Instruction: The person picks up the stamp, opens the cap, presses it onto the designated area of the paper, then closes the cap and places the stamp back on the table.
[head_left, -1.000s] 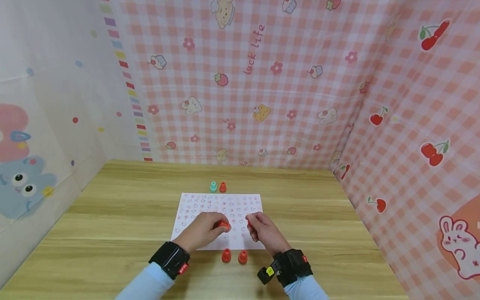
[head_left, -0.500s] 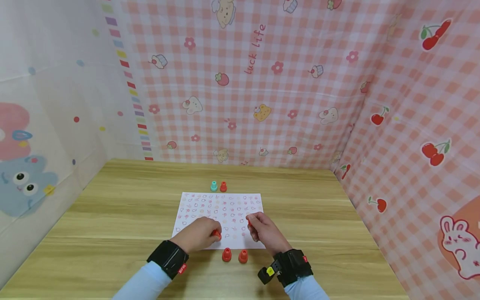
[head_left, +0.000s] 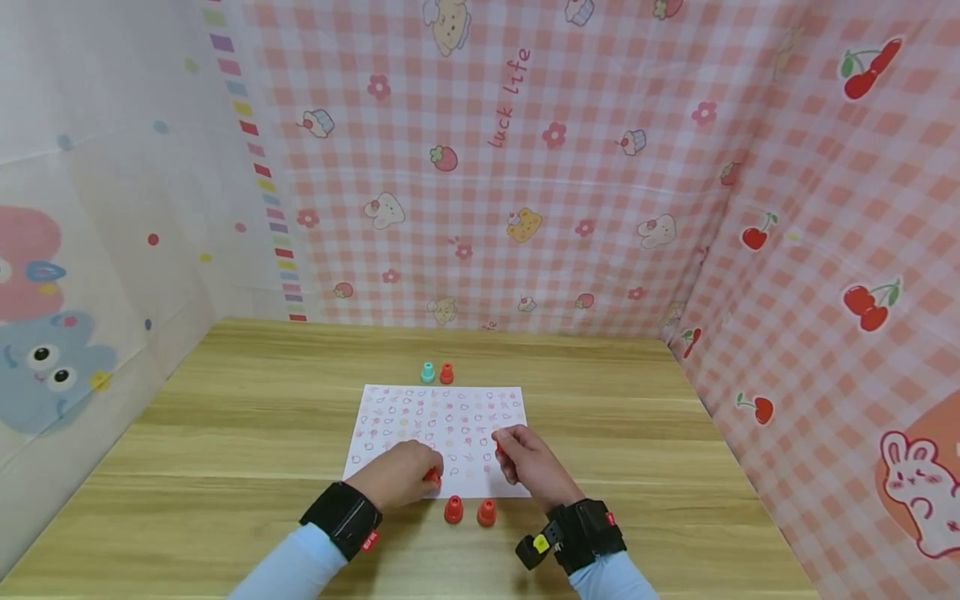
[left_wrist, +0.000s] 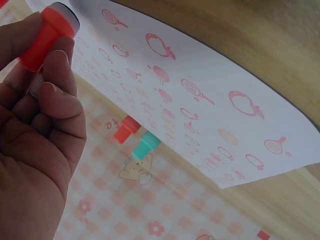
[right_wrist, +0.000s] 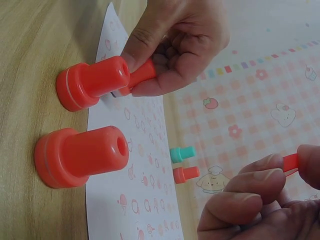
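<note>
Over the tabletop, a red stamp, likely light, stiff, best held mid-handle, is being pinched by the left hand, a red piece by the right hand.

The stepped, round plastic stamp in the left hand is red, with a whitish band and dark edge at its base; the small plastic piece in the right hand is also red. Two upright plastic stamps are plain red, another pair red and teal. The rectangular white paper sheet bears pinkish-red rackets and fruit-like outlines, plus pale orange prints. Yellowish-brown grain streaks the wooden table; pink-and-white gingham patterns the hanging fabric backdrop.
</note>
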